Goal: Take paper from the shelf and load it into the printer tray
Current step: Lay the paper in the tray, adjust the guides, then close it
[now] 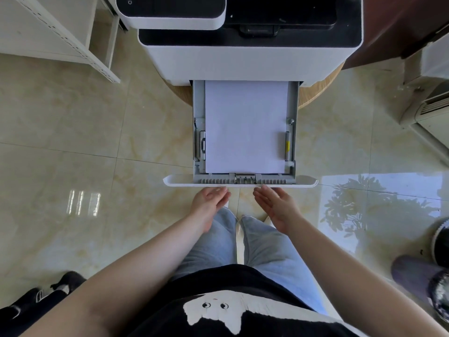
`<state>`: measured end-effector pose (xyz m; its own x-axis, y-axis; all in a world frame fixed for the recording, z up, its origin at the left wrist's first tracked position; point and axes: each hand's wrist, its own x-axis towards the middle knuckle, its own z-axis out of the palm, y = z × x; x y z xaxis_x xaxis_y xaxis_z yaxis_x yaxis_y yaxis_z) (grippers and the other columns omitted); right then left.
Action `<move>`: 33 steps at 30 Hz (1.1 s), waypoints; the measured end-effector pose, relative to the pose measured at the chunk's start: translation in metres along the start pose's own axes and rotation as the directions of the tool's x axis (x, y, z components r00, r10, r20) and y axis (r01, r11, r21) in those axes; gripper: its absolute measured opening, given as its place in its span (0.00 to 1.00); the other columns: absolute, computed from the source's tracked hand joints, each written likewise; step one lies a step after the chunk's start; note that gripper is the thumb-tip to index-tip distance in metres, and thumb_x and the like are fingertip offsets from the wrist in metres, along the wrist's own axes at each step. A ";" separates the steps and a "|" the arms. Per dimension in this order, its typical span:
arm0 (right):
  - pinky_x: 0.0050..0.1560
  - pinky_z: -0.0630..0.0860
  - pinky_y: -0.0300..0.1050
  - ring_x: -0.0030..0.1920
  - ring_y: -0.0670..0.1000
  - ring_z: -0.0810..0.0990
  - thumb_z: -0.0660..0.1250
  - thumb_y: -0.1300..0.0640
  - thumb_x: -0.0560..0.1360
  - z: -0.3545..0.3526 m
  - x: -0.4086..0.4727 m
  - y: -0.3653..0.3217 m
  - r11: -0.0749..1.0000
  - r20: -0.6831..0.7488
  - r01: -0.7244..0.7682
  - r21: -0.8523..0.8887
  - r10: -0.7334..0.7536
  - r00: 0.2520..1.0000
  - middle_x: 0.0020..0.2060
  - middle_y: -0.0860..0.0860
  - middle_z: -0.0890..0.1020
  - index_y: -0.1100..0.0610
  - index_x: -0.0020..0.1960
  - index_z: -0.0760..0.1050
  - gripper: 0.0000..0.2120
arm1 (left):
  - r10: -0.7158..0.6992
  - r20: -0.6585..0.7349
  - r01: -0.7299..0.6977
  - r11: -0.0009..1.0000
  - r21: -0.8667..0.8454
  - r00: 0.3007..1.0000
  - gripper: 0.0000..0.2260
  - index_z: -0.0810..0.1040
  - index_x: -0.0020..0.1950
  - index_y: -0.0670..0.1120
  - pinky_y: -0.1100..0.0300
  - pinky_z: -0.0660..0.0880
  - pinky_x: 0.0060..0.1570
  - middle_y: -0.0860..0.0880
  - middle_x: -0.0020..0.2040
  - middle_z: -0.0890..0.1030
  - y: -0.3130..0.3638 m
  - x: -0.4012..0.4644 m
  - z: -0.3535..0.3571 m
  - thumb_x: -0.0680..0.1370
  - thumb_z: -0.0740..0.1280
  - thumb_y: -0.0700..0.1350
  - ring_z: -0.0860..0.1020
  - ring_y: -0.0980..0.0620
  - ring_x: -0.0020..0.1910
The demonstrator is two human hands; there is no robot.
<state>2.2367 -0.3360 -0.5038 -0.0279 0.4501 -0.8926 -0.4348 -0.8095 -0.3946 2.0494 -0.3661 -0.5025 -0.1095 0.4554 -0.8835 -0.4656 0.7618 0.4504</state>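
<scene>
The white printer [247, 59] stands on a round wooden stand, its grey paper tray [198, 147] pulled out toward me. A flat stack of white paper [245, 127] lies in the tray between the side guides. My left hand [210, 203] and my right hand [277, 205] hover just below the tray's white front panel [184, 181], palms facing each other, fingers spread, holding nothing. Whether the fingertips touch the panel is unclear.
A white metal shelf [60, 37] stands at the upper left. An air-conditioner unit [427, 103] stands at the right. Another person's dark shoes [48, 290] are at lower left, a grey slipper [413, 273] at lower right. The floor is glossy beige tile.
</scene>
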 end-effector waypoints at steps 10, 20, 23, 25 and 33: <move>0.53 0.81 0.43 0.40 0.48 0.85 0.67 0.69 0.73 0.000 0.007 0.004 0.974 0.080 0.080 0.212 -0.099 0.992 0.34 0.53 0.82 0.62 0.44 0.71 0.06 | 0.074 0.070 -0.064 0.989 -0.136 0.995 0.11 0.76 0.57 0.39 0.55 0.71 0.66 0.45 0.54 0.82 0.000 0.005 0.000 0.75 0.69 0.35 0.78 0.46 0.61; 0.49 0.81 0.38 0.45 0.49 0.86 0.67 0.65 0.74 0.029 0.009 -0.021 0.950 0.069 0.173 0.259 -0.196 0.978 0.46 0.57 0.81 0.64 0.63 0.67 0.19 | 0.211 -0.003 -0.209 0.964 -0.162 0.977 0.14 0.75 0.57 0.36 0.64 0.78 0.55 0.46 0.49 0.83 0.032 0.011 0.013 0.74 0.71 0.39 0.84 0.54 0.47; 0.51 0.81 0.39 0.46 0.49 0.85 0.68 0.63 0.75 0.041 0.015 -0.040 0.960 0.076 0.196 0.198 -0.215 0.974 0.48 0.57 0.82 0.66 0.62 0.69 0.18 | 0.261 -0.019 -0.260 0.950 -0.175 0.965 0.14 0.75 0.56 0.34 0.68 0.79 0.48 0.44 0.48 0.82 0.049 0.021 0.024 0.74 0.71 0.38 0.84 0.54 0.46; 0.53 0.80 0.39 0.47 0.49 0.85 0.68 0.61 0.75 0.049 0.021 -0.055 0.968 0.079 0.210 0.135 -0.222 0.972 0.48 0.57 0.82 0.68 0.59 0.72 0.16 | 0.302 -0.028 -0.303 0.943 -0.141 0.953 0.11 0.75 0.52 0.36 0.67 0.79 0.46 0.44 0.46 0.83 0.060 0.030 0.030 0.74 0.71 0.40 0.84 0.53 0.45; 0.53 0.81 0.41 0.47 0.52 0.86 0.71 0.52 0.72 0.091 0.045 -0.109 0.957 0.002 0.264 -0.121 -0.266 0.964 0.46 0.58 0.85 0.64 0.46 0.79 0.13 | 0.458 -0.144 -0.447 0.888 0.104 0.877 0.13 0.82 0.45 0.40 0.59 0.81 0.43 0.44 0.41 0.85 0.110 0.061 0.060 0.72 0.73 0.51 0.84 0.48 0.39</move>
<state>2.2010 -0.1933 -0.4812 0.0867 0.6500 -0.7550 -0.3142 -0.7013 -0.6399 2.0444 -0.2269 -0.4990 -0.4357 0.6824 -0.5870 -0.2737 0.5208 0.8086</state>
